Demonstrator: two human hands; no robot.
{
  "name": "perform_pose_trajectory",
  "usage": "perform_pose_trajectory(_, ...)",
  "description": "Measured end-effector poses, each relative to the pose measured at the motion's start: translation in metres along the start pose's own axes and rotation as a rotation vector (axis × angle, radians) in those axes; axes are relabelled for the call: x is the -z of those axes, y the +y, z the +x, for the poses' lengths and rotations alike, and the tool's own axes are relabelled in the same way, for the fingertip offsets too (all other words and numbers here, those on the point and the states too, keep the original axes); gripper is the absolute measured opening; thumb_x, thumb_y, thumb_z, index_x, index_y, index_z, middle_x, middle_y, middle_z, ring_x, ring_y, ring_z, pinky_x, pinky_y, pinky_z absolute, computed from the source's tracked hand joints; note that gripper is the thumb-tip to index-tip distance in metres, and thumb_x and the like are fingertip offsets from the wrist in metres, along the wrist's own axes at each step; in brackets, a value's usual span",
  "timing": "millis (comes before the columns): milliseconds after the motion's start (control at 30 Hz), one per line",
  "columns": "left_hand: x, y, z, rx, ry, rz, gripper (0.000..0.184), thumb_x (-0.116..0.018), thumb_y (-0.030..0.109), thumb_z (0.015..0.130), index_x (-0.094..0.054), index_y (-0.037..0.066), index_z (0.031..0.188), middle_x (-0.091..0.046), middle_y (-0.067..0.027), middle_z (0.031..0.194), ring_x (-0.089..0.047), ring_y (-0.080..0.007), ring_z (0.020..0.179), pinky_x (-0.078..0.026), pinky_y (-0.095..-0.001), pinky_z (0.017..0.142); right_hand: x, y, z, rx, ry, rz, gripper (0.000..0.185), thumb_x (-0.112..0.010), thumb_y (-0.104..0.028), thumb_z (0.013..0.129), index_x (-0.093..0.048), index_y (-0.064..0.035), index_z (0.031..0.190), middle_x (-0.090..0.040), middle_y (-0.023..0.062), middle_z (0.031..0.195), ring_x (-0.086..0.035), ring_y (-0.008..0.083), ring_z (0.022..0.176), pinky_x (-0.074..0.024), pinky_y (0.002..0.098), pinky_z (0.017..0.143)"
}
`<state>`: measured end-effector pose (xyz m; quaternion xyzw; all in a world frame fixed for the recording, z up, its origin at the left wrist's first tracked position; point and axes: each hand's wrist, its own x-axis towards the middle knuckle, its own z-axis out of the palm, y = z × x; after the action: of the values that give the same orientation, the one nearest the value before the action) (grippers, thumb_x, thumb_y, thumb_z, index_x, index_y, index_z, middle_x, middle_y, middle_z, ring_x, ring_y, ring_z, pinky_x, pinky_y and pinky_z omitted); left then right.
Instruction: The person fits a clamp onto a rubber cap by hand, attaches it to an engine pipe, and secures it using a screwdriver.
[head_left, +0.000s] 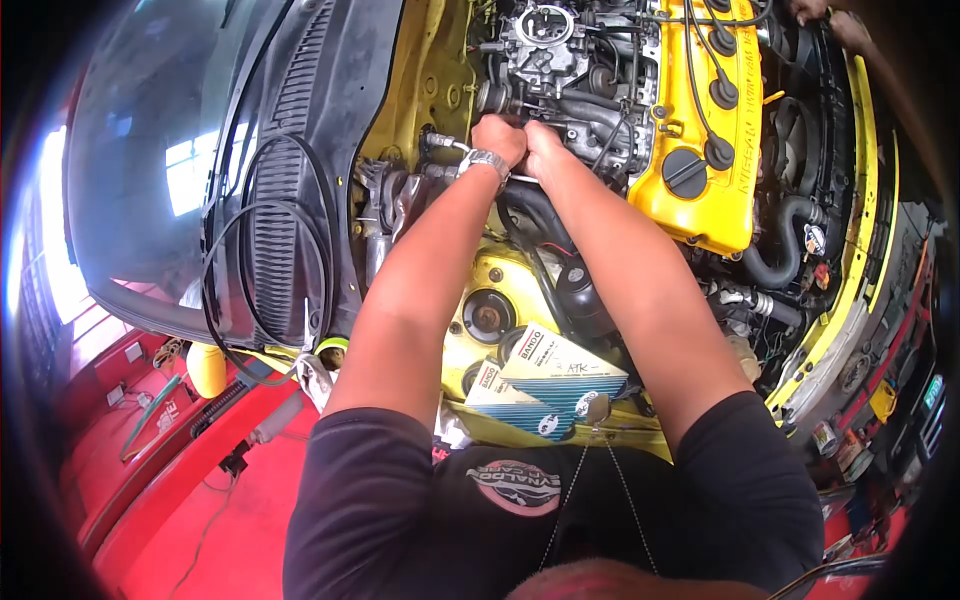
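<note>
Both arms reach forward into a car's engine bay. My left hand (pixel 499 141), with a metal watch (pixel 487 160) on its wrist, is curled closed beside the engine's intake side. Right against it is my right hand (pixel 541 146), its fingers also closed. What the fingers hold, if anything, is hidden behind the hands. Just beyond them sits the carburetor (pixel 545 45) with its round open top. The yellow valve cover (pixel 705 130), with a black oil cap (pixel 686 173) and spark plug leads, lies to the right of my hands.
Two Bando boxes (pixel 560 375) rest on the yellow bodywork near my chest. Looped black cable (pixel 325 250) lies over the cowl beside the windshield (pixel 150 150). A radiator hose (pixel 790 240) curves at the right. Another person's hand (pixel 808 10) shows at the top right.
</note>
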<state>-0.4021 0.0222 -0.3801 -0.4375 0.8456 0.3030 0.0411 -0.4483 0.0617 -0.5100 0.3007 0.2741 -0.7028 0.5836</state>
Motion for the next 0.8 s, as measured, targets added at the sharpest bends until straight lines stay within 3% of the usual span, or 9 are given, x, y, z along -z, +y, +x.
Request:
perform_pose_trajectory(100, 0.004, 0.004, 0.008, 0.131, -0.029, 0.054, 0.025, -0.065, 0.024, 0.079, -0.073, 0.004, 0.092, -0.069, -0.0226, 0.097, -0.065, -0.0364, 0.097, -0.050, -0.0390, 0.088, -0.029, 0.004, -0.037, 0.238, 0.189, 0.024, 0.027, -0.042, 0.000, 0.089, -0.052, 0.0037, 0.114, -0.062, 0.0178, 0.098, -0.066, 0.0303, 0.080, -0.0574, 0.0441, 0.069)
perform_pose_trajectory(167, -0.012, -0.013, 0.030, 0.156, -0.079, 0.061, 0.032, -0.062, 0.026, 0.083, -0.070, 0.000, 0.098, -0.065, -0.0248, 0.109, -0.061, -0.0365, 0.108, -0.048, -0.0400, 0.091, -0.020, 0.005, -0.021, 0.255, 0.155, 0.159, 0.027, -0.040, -0.001, 0.089, -0.053, 0.0028, 0.113, -0.061, 0.0160, 0.097, -0.065, 0.0270, 0.079, -0.0576, 0.0412, 0.068)
perform_pose_trajectory(233, -0.009, -0.016, 0.033, 0.182, -0.288, -0.093, 0.031, -0.059, 0.024, 0.084, -0.069, 0.000, 0.101, -0.063, -0.0245, 0.114, -0.058, -0.0353, 0.112, -0.047, -0.0390, 0.094, -0.027, 0.002, -0.038, 0.258, 0.206, 0.112, 0.027, -0.040, -0.003, 0.090, -0.052, 0.0023, 0.113, -0.060, 0.0143, 0.098, -0.064, 0.0243, 0.079, -0.0573, 0.0385, 0.067)
perform_pose_trajectory(333, -0.002, -0.010, 0.042, 0.053, -0.504, 0.242, 0.033, -0.057, 0.022, 0.084, -0.068, -0.001, 0.105, -0.063, -0.0238, 0.114, -0.058, -0.0349, 0.113, -0.046, -0.0380, 0.096, -0.031, 0.005, -0.043, 0.277, 0.302, 0.077, 0.018, -0.038, -0.002, 0.087, -0.055, 0.0005, 0.094, -0.061, 0.0146, 0.087, -0.063, 0.0242, 0.067, -0.0559, 0.0399, 0.061)
perform_pose_trajectory(367, -0.003, -0.009, 0.036, -0.012, -0.378, 0.301, 0.034, -0.060, 0.020, 0.081, -0.067, 0.000, 0.108, -0.064, -0.0243, 0.113, -0.059, -0.0357, 0.111, -0.047, -0.0378, 0.094, -0.030, 0.003, -0.039, 0.273, 0.293, 0.077, 0.018, -0.038, -0.002, 0.087, -0.055, 0.0005, 0.094, -0.061, 0.0146, 0.087, -0.063, 0.0242, 0.067, -0.0559, 0.0399, 0.061)
perform_pose_trajectory(433, -0.016, -0.019, 0.035, 0.130, -0.229, 0.164, 0.037, -0.064, 0.020, 0.076, -0.067, -0.002, 0.106, -0.064, -0.0258, 0.111, -0.061, -0.0364, 0.108, -0.050, -0.0380, 0.091, -0.024, 0.003, -0.036, 0.199, 0.243, 0.106, 0.025, -0.041, -0.006, 0.090, -0.053, 0.0009, 0.111, -0.059, 0.0145, 0.101, -0.062, 0.0263, 0.082, -0.0543, 0.0411, 0.064)
perform_pose_trajectory(533, -0.026, -0.033, 0.042, 0.089, -0.222, 0.021, 0.040, -0.068, 0.020, 0.073, -0.066, -0.004, 0.104, -0.065, -0.0270, 0.108, -0.063, -0.0370, 0.105, -0.051, -0.0385, 0.089, -0.018, 0.004, -0.033, 0.188, 0.210, 0.114, 0.022, -0.043, -0.004, 0.089, -0.053, 0.0031, 0.106, -0.059, 0.0155, 0.096, -0.061, 0.0277, 0.078, -0.0540, 0.0414, 0.064)
perform_pose_trajectory(767, -0.015, -0.020, 0.034, 0.125, -0.211, 0.160, 0.044, -0.068, 0.020, 0.072, -0.062, -0.007, 0.107, -0.064, -0.0269, 0.109, -0.062, -0.0376, 0.106, -0.050, -0.0382, 0.091, -0.030, -0.002, -0.054, 0.209, 0.214, 0.130, 0.019, -0.042, -0.003, 0.087, -0.053, 0.0042, 0.102, -0.058, 0.0163, 0.091, -0.061, 0.0287, 0.075, -0.0543, 0.0418, 0.059)
perform_pose_trajectory(800, -0.015, -0.020, 0.033, 0.144, -0.187, 0.140, 0.045, -0.068, 0.020, 0.072, -0.062, -0.007, 0.108, -0.064, -0.0272, 0.109, -0.062, -0.0379, 0.106, -0.050, -0.0385, 0.092, -0.030, -0.001, -0.054, 0.211, 0.223, 0.129, 0.014, -0.041, -0.007, 0.087, -0.055, -0.0021, 0.085, -0.058, 0.0114, 0.076, -0.057, 0.0237, 0.063, -0.0515, 0.0386, 0.064)
